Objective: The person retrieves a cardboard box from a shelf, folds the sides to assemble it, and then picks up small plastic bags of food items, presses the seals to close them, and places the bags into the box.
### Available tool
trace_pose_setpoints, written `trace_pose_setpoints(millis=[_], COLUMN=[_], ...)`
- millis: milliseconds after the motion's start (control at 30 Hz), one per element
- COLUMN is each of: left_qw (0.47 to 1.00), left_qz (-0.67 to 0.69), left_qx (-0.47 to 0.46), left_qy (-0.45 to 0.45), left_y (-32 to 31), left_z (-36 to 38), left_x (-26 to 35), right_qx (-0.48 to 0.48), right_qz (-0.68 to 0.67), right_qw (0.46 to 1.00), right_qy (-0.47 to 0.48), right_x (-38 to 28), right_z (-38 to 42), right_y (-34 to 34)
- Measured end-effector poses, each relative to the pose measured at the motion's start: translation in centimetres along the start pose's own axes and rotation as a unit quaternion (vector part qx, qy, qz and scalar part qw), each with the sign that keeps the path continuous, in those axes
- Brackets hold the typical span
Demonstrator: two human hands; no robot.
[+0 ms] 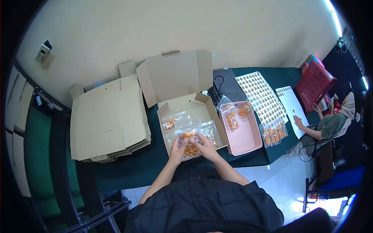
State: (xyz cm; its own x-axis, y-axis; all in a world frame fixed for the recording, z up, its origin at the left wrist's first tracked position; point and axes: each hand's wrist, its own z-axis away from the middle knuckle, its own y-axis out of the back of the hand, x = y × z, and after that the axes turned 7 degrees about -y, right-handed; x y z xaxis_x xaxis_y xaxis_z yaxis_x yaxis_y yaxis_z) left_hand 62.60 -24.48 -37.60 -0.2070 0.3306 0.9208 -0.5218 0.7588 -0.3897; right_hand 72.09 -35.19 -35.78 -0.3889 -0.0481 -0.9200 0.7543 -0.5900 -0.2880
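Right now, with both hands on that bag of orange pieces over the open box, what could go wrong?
1. The bag, pinched by the left hand and right hand, may open and spill.
2. It sits at the near edge of the box, so it could drop off the table.

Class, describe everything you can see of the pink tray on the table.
The pink tray is a shallow rectangular basket, plastic by its look, with perforated walls. It lies flat on the dark green table, right of the open box, slightly turned. Two clear bags of small orange pieces lean in its far end; the near part is bare. Neither hand touches it.
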Motion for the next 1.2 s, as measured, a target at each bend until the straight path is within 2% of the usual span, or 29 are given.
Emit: trace_pose_setpoints(millis=[33, 133, 200, 267, 300, 367, 400, 467, 600, 667, 733, 833, 900, 967, 1033, 1067, 1200], left_qw=[0.995, 0.994, 0.996, 0.998, 0.999, 0.999, 0.999, 0.997, 0.994, 0.991, 0.985, 0.974, 0.981, 0.987, 0.993, 0.993, 0.980], left_qz=[-0.053, -0.067, -0.046, -0.025, -0.027, -0.028, 0.011, 0.051, 0.000, -0.015, -0.057, -0.103, -0.086, -0.070, -0.047, -0.064, -0.126], left_qx=[-0.019, 0.013, 0.003, -0.005, -0.005, -0.003, -0.026, -0.047, -0.106, -0.130, -0.165, -0.198, -0.171, -0.144, -0.103, -0.098, -0.150], left_qy=[-0.081, -0.087, -0.073, -0.059, -0.042, -0.027, -0.033, -0.036, -0.019, -0.027, 0.006, -0.031, -0.025, -0.017, 0.020, 0.011, -0.015], left_y=[0.1, 0.4, 0.7, 0.9, 1.0, 1.0, 0.8, 0.0, -0.6, -0.4, -0.6, -0.2, -0.4, -0.7, -1.2, -1.5, -1.3], left_z=[-0.1, 0.0, 0.1, 0.0, 0.0, 0.0, 0.1, 0.4, 0.8, 0.7, 0.7, 0.4, 0.6, 0.6, 0.4, 0.7, 0.6], left_x=[-0.4, -0.9, -0.6, -0.5, -0.6, -0.7, -0.5, 0.0, 0.8, 1.1, 2.2, 2.3, 2.2, 1.9, 1.5, 1.4, 1.0], right_qx=[-0.013, 0.009, 0.007, -0.012, -0.012, 0.049, 0.048, -0.005, 0.006, 0.075, 0.081, 0.089, 0.093, 0.116, 0.117, 0.118, 0.110], right_qz=[0.040, 0.069, 0.065, -0.035, -0.035, -0.133, -0.132, 0.026, 0.005, -0.053, -0.081, -0.125, -0.141, 0.005, -0.011, -0.024, -0.110], right_qw=[0.999, 0.997, 0.998, 0.999, 0.998, 0.990, 0.990, 0.999, 1.000, 0.995, 0.993, 0.988, 0.985, 0.993, 0.993, 0.992, 0.988], right_qy=[0.020, 0.017, 0.001, -0.040, -0.041, -0.027, -0.025, 0.026, 0.008, 0.035, 0.022, -0.006, -0.020, 0.021, 0.026, 0.033, 0.009], right_x=[0.2, 1.3, 1.8, 2.1, 2.1, 2.1, 1.6, 0.2, -1.0, -0.1, 0.3, 0.9, 0.5, -0.8, -0.1, 0.1, 0.6], right_z=[0.1, -0.4, -0.5, -0.4, -0.3, -0.1, 0.0, 0.4, 0.7, 0.7, 0.9, 1.0, 1.2, 1.6, 1.3, 1.1, 1.0], right_y=[-0.3, 0.1, 0.4, 0.7, 0.4, -0.1, -0.2, -0.1, -0.3, -0.6, -0.4, -0.4, -0.6, -1.2, -1.0, -0.8, -0.3])
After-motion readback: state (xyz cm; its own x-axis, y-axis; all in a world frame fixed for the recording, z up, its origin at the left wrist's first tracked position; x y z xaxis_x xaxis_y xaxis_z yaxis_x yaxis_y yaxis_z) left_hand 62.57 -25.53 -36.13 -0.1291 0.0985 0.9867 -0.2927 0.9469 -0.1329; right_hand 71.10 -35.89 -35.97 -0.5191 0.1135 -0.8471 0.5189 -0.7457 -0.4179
